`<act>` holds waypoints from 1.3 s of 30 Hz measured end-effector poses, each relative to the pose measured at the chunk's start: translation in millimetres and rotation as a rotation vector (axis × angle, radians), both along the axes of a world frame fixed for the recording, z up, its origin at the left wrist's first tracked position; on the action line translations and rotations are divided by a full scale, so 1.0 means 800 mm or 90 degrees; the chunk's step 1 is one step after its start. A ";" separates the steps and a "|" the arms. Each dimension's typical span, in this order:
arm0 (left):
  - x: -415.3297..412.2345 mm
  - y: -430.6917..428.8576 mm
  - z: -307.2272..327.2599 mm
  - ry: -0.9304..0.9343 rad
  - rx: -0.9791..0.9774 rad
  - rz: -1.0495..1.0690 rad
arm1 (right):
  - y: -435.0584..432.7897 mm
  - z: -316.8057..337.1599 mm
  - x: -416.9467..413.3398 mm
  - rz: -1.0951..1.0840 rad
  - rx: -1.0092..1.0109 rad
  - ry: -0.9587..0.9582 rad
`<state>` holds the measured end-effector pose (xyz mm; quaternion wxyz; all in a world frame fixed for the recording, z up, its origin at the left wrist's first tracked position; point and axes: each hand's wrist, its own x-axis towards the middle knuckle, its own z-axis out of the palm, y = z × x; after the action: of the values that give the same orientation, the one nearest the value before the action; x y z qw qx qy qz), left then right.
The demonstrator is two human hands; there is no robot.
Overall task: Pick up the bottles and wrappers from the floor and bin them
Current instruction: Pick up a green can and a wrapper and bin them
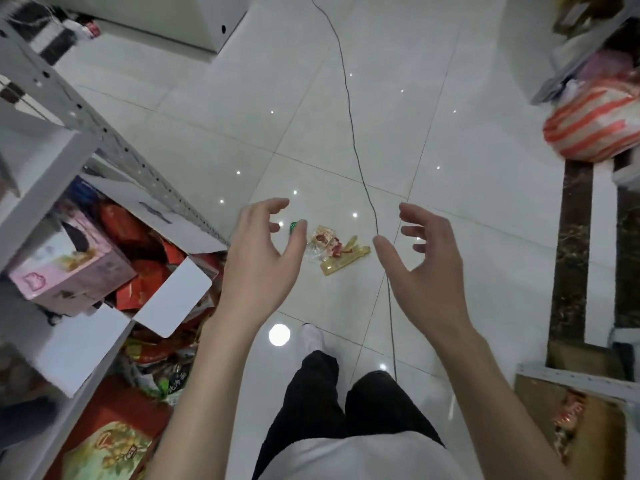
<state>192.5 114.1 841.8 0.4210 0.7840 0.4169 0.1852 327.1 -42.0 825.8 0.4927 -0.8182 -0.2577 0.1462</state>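
A small heap of wrappers (337, 251), gold, red and clear, lies on the white tiled floor between my two hands. A small green piece (294, 226) peeks out just behind my left thumb. My left hand (259, 251) hovers to the left of the heap, fingers spread and curled, holding nothing. My right hand (429, 261) hovers to the right of it, also open and empty. Both are above the floor, not touching the wrappers. No bottle and no bin can be seen.
A thin black cable (356, 161) runs across the floor past the wrappers. A white metal shelf (69, 109) with an open box of red packets (138, 258) stands at left. A red-striped bag (592, 123) and a dark threshold strip (568, 258) are at right. My foot (311, 337) is below.
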 end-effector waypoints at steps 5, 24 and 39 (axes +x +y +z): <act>0.057 0.069 -0.040 0.006 -0.012 0.018 | 0.071 -0.043 0.054 0.017 -0.020 0.024; 0.250 0.256 -0.540 0.077 -0.012 0.064 | 0.251 -0.552 0.256 0.082 -0.095 0.042; 0.255 0.314 -0.975 0.150 0.016 0.050 | 0.310 -0.968 0.273 0.194 -0.121 0.005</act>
<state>396.8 365.1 61.7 0.3516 0.7888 0.4912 0.1135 545.6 205.7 51.4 0.3865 -0.8120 -0.3619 0.2457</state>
